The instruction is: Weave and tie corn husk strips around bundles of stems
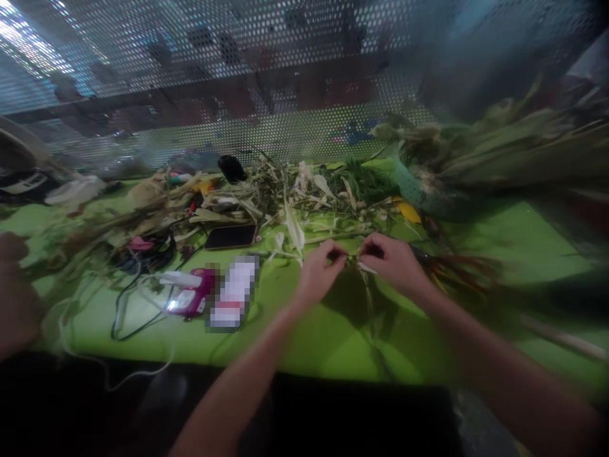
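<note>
Above the green table [304,346], my left hand [320,270] and my right hand [391,261] face each other, fingertips almost meeting. Each is closed in a pinch on a thin plant stem [369,301], which hangs down between them toward the table's front edge. A small green bit shows between the fingertips. Some pale material lies under the right fingers; its kind is unclear. Just behind the hands lie a pale dried leaf [294,230] and loose stalks.
A heap of dried plant pieces [266,190] spans the back. Phones [231,237] [234,295], a pink power bank [193,295] and cables lie left. A green basket [419,184] of long dry leaves stands right. Another person's arm [16,298] enters at left. Perforated metal [285,70] rises behind.
</note>
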The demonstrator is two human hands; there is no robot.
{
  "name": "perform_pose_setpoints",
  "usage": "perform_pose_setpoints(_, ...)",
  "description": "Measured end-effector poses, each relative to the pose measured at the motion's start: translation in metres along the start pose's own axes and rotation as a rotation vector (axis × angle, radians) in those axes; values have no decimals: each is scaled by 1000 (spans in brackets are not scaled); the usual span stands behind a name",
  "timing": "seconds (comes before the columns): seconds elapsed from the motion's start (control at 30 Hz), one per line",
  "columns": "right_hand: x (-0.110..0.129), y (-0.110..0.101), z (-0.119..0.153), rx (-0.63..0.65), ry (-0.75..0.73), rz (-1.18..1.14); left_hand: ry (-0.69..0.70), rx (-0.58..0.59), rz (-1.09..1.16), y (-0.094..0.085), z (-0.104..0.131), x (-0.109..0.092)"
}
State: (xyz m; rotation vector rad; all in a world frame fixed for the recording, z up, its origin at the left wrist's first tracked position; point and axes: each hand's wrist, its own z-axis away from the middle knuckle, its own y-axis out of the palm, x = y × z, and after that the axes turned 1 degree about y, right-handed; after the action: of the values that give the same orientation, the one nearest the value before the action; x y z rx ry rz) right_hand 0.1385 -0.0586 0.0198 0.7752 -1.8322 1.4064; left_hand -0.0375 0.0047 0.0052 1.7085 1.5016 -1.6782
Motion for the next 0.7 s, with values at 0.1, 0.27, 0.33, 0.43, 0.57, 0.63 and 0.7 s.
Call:
perform_pose_setpoints(0.1,-1,-3,-1,-10,21,8,-7,-4,-28,-2,0,-1)
perform_pose_setpoints(0.27,-2,-6,-4,-11,69,2,-17,1,-79,-3,1,-1)
perform_pose_setpoints(0.33,-1,-7,-5,4,97,-65,-15,-16,-74,-3,1,-1)
perform_pose_setpoints(0.43,2,-7,-7,30,144,-267,-25,-26,-21,-3,0,-1)
perform_pose_setpoints(0.57,-1,-6,-8,86,175,-380,-39,-23,35,-2,-1,-2)
perform_pose_setpoints(0.63,-5,-5,-8,74,166,-321,-27,-23,55,-1,-1,-2)
perform_pose_setpoints(0.7,-10,-3,-8,50,135,-216,-19,-23,77,0,-1,-1)
